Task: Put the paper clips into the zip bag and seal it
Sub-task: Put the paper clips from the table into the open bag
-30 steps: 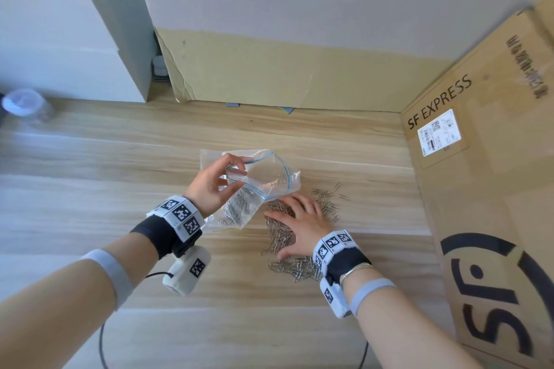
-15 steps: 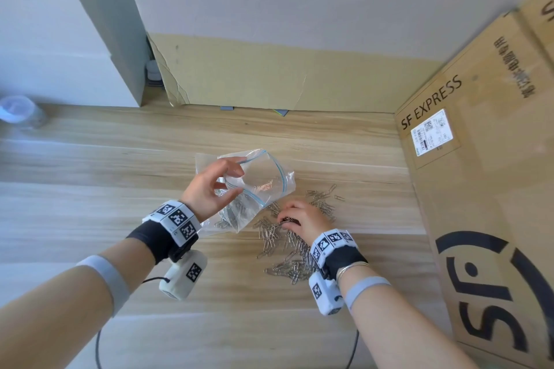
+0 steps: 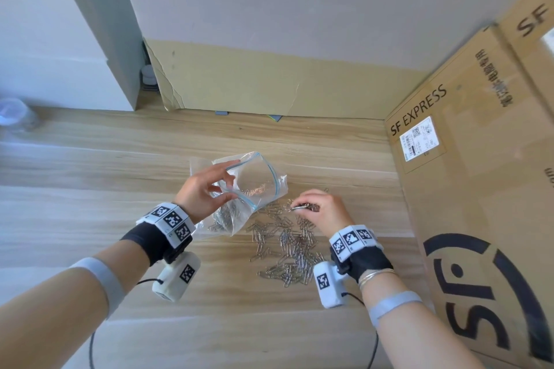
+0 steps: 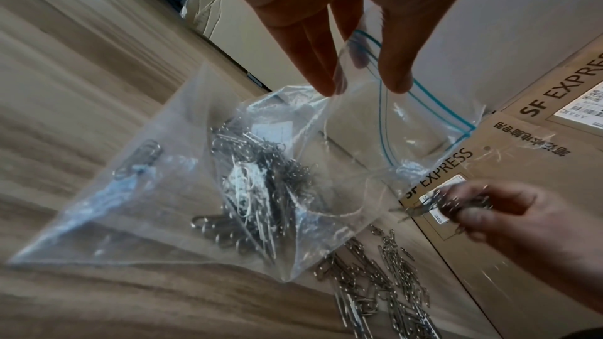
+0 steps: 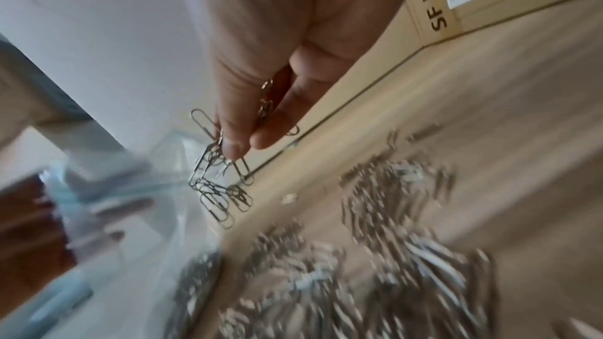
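Note:
A clear zip bag (image 3: 251, 189) with a blue zip strip is tilted up off the wooden table, its mouth open toward the right. My left hand (image 3: 207, 189) pinches the near rim of the bag (image 4: 359, 112), keeping the mouth wide. A heap of silver paper clips (image 4: 258, 190) lies in its bottom. My right hand (image 3: 314, 207) is raised just right of the mouth and pinches a tangled bunch of paper clips (image 5: 221, 184). A loose pile of clips (image 3: 287, 249) lies spread on the table below and between my hands.
A large SF Express cardboard box (image 3: 479, 189) stands along the right side, close to my right hand. A flat cardboard sheet (image 3: 269, 90) leans against the back wall. A white cabinet (image 3: 60, 54) and a clear plastic container (image 3: 15, 114) are at far left.
My right hand went from lying flat on the pile to closing on a bunch of clips and lifting it toward the bag mouth. My left hand kept hold of the bag.

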A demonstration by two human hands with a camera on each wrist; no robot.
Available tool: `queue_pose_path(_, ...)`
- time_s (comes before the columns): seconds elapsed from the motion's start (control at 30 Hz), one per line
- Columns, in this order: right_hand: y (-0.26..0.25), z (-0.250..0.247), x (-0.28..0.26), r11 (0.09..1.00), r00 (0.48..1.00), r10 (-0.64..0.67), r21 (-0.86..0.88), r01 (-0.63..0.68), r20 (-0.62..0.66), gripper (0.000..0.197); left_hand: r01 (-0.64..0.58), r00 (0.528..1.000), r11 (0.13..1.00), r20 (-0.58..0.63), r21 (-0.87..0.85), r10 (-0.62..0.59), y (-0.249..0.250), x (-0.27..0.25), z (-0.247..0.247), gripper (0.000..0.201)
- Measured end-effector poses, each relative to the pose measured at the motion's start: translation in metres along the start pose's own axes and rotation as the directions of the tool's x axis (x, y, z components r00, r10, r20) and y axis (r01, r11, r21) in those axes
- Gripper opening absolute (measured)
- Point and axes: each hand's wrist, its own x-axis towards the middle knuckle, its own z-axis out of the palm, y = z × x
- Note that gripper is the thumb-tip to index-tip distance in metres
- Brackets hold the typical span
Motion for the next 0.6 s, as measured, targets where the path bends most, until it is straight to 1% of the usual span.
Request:
queue_pose_path(0.07,-0.009,-0.015,0.002,0.999,0.999,-0.032,0.003,0.032,-0.029,0.011,-0.009,1.000,1.000,-0.003,0.018,0.009,-0.002,0.000,0.001,0.021)
queue_pose_path(0.13,-0.022,-0.026,0.006,0.997,0.996,-0.077,0.012,0.077,-0.052,0.011,-0.015,1.000,0.999,-0.004,0.041,0.015,-0.003,0.001,0.002,0.017)
queue_pose_path(0.2,-0.039,-0.033,0.010,0.990,0.988,-0.137,0.021,0.139,-0.065,0.011,-0.019,1.000,0.999,0.003,0.029,0.019,-0.003,0.002,0.003,0.019)
queue_pose_path(0.23,-0.049,-0.034,0.014,0.984,0.982,-0.171,0.027,0.174,-0.077,0.011,-0.018,1.000,1.000,0.009,0.019,0.018,-0.002,0.002,0.004,0.024)
queue_pose_path(0.33,-0.073,-0.030,0.029,0.965,0.963,-0.250,0.055,0.256,-0.102,0.010,-0.017,0.999,1.000,0.029,0.005,0.016,-0.003,0.002,0.004,0.031)
queue_pose_path(0.4,-0.084,-0.021,0.040,0.959,0.957,-0.281,0.028,0.283,-0.069,0.010,-0.027,0.999,0.999,0.043,0.020,0.026,-0.002,0.002,0.002,0.034)
queue_pose_path(0.47,-0.090,-0.008,0.050,0.957,0.957,-0.289,-0.023,0.289,0.002,0.011,-0.032,0.998,0.999,0.047,0.024,0.031,0.001,0.001,0.001,0.039)
queue_pose_path(0.53,-0.093,0.005,0.055,0.952,0.954,-0.290,-0.085,0.296,0.075,0.014,-0.026,0.999,1.000,0.033,0.009,0.026,0.003,0.001,0.001,0.043)
queue_pose_path(0.6,-0.095,0.015,0.056,0.949,0.949,-0.292,-0.088,0.303,0.120,0.018,-0.024,1.000,1.000,0.018,0.006,0.023,0.004,0.000,0.000,0.043)
